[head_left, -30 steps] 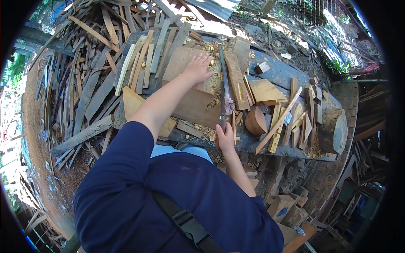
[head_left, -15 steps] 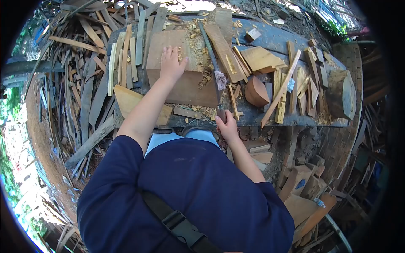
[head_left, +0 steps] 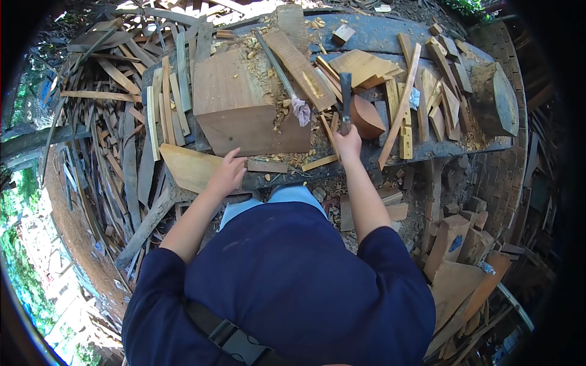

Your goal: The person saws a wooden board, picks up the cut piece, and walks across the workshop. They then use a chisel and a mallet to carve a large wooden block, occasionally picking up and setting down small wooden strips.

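Note:
My right hand (head_left: 348, 146) is wrapped round the short handle of a chisel (head_left: 346, 91), whose dark flat blade points away from me over the bench. Beside the blade lies a reddish, rounded wood piece (head_left: 367, 117). My left hand (head_left: 228, 173) is empty with its fingers apart, at the lower front edge of a big squared wood block (head_left: 253, 128). Under that hand's side is a pale angled board (head_left: 186, 166). On the block's right side rest a long metal bar (head_left: 276, 64) with a crumpled rag (head_left: 301, 111) and wood shavings.
Wood strips (head_left: 166, 104) lie left of the block on the dark bench (head_left: 390, 30). A grooved board (head_left: 299, 67), several offcuts and a log stump (head_left: 495, 97) occupy its right side. Scrap wood is heaped at the left (head_left: 116, 131) and below right (head_left: 455, 244).
My left hand has come off the block's top toward me, to its front edge. My right hand has moved right and forward with the chisel, away from the rag.

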`<state>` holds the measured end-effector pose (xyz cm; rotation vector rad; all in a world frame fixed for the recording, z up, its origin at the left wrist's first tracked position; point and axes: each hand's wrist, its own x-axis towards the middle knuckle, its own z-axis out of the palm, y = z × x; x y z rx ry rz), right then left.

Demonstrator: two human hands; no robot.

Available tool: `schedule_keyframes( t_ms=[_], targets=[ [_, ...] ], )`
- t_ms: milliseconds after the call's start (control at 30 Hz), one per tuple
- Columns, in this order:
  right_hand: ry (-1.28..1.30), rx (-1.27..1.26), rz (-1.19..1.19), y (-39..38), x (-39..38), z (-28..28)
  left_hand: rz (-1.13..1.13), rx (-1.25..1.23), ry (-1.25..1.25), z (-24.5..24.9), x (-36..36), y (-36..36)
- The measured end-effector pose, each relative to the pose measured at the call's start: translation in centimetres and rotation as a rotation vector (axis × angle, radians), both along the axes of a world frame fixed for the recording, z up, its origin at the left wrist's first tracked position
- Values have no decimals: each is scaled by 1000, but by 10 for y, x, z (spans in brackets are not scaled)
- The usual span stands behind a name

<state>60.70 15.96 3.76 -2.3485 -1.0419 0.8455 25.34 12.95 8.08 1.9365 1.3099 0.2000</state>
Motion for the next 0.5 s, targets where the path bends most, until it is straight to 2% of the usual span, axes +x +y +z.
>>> schedule_keyframes(
  t_ms=[67, 133, 200, 300, 433, 500],
  targets=[
    [-42, 12, 17, 29, -9, -20, 62, 60, 161, -7, -32, -11],
    [-102, -46, 9, 52, -20, -26, 320, -121, 149, -21, -62, -25],
    [-164, -94, 10, 69, -28, -34, 457, -183, 106, -11, -76, -40],
    [-323, -56, 24, 78, -31, -48, 396, -141, 197, -1, -89, -61],
    [-272, -33, 120, 79, -16, -46, 398, -118, 203, 0, -91, -78],
    [-171, 114, 115, 72, -6, -40, 378, -181, 150, 0, -82, -71]
  ],
)
